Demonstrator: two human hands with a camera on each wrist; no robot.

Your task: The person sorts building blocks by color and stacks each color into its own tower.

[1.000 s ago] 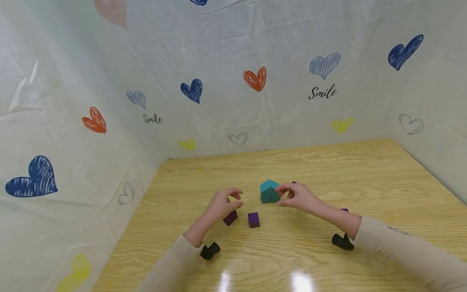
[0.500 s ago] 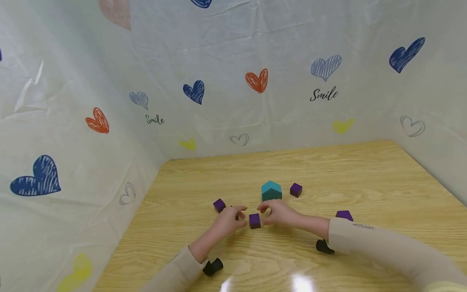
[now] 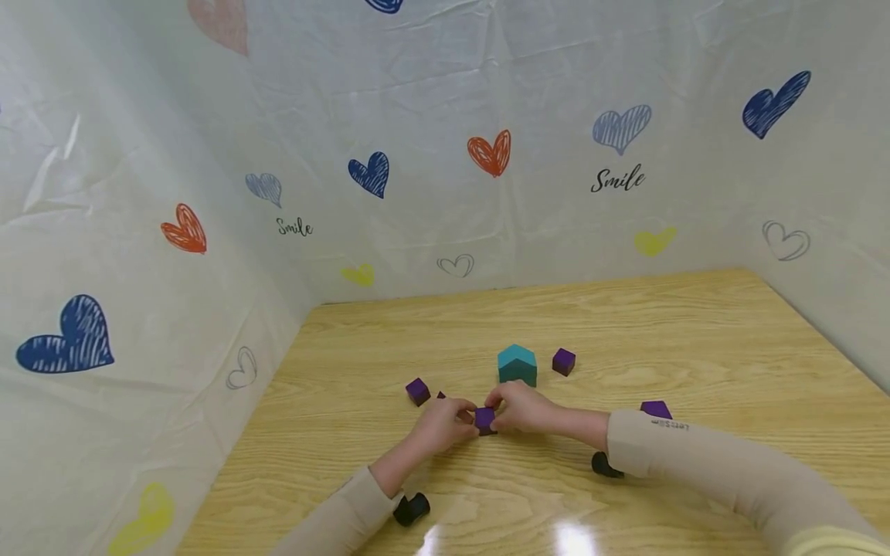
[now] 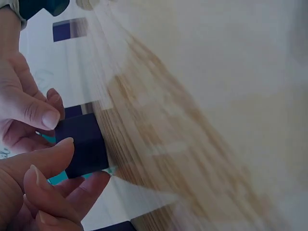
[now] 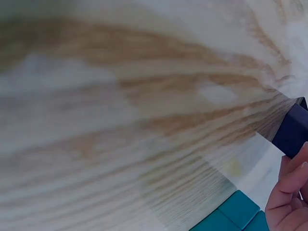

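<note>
In the head view a purple cube sits on the table between my two hands. My left hand pinches it from the left; in the left wrist view its thumb lies on the near face of the purple cube, with fingertips at the lower edge. From the right side my right hand holds the same cube, thumb and forefinger at its corner. Just behind the right hand stands a teal house-shaped block group, its teal blocks also visible low in the right wrist view.
Purple blocks lie around: a cube to the left, another cube right of the teal group, and a purple block partly behind the right sleeve. A dark tip of another block shows behind the left hand. A heart-printed curtain borders the table.
My right hand has come down and left from beside the teal group to the purple cube. My left hand has moved slightly right and down, and both now hold the cube.
</note>
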